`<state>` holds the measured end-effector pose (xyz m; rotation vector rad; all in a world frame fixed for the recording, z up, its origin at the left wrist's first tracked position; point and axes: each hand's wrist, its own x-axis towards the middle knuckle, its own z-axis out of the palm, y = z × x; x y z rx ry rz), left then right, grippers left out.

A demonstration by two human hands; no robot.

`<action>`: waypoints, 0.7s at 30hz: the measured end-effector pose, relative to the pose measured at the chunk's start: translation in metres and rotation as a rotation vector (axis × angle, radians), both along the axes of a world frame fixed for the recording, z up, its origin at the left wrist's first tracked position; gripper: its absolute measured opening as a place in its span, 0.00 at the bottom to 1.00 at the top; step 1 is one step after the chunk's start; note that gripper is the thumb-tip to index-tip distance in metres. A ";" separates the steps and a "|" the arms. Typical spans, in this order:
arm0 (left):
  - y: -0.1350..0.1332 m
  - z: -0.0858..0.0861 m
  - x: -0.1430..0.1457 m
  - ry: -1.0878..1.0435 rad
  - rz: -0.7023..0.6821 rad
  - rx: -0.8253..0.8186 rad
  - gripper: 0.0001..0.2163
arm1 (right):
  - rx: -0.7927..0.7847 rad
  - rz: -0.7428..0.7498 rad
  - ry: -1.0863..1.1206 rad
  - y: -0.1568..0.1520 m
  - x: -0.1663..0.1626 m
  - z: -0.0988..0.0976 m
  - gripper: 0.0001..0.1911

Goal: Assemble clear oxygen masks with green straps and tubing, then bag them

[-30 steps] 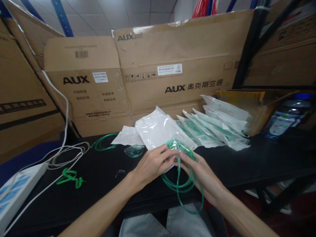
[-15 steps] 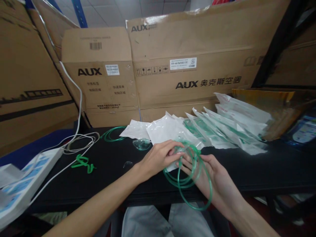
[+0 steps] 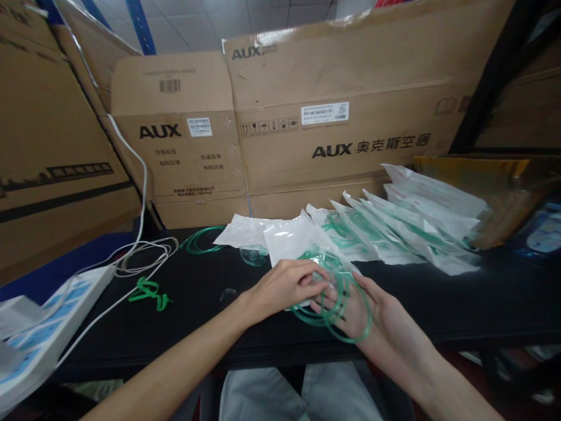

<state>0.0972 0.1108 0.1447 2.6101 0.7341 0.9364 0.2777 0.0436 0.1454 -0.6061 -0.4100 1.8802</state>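
Note:
My left hand (image 3: pixel 280 287) pinches a coil of green tubing (image 3: pixel 346 327) where it meets a clear mask at the mouth of a white plastic pouch (image 3: pixel 291 240). My right hand (image 3: pixel 372 321) lies under the coil, its fingers spread through the loops and holding them up. Both hands are over the front of the black table (image 3: pixel 197 304). A second clear mask (image 3: pixel 253 255) lies just beyond my left hand.
A row of sealed pouches (image 3: pixel 407 234) with green tubing fans out at the right. Another green tube (image 3: pixel 199 241), a green strap (image 3: pixel 149 291), white cables (image 3: pixel 140 257) and a white power strip (image 3: pixel 39 333) are at the left. AUX cardboard boxes (image 3: pixel 333 123) wall the back.
The coil has been drawn in tighter and lifted onto my right palm. The hands have stayed close together at the pouch mouth. The view has shifted slightly.

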 end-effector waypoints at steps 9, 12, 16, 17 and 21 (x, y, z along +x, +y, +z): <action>0.001 0.000 0.002 -0.023 -0.028 0.009 0.10 | 0.041 0.175 -0.330 -0.023 0.016 0.002 0.18; 0.000 0.001 0.000 -0.048 -0.083 0.032 0.10 | 0.113 0.082 -0.425 -0.015 0.010 -0.001 0.17; -0.001 0.001 -0.001 -0.073 -0.117 0.053 0.09 | 0.118 -0.137 -0.405 -0.009 0.006 -0.004 0.18; -0.001 0.001 0.000 -0.077 -0.120 0.055 0.09 | 0.119 -0.190 -0.407 -0.010 0.005 -0.005 0.22; -0.003 0.001 0.004 -0.100 -0.122 0.083 0.09 | 0.164 -0.235 -0.488 -0.018 -0.004 -0.009 0.45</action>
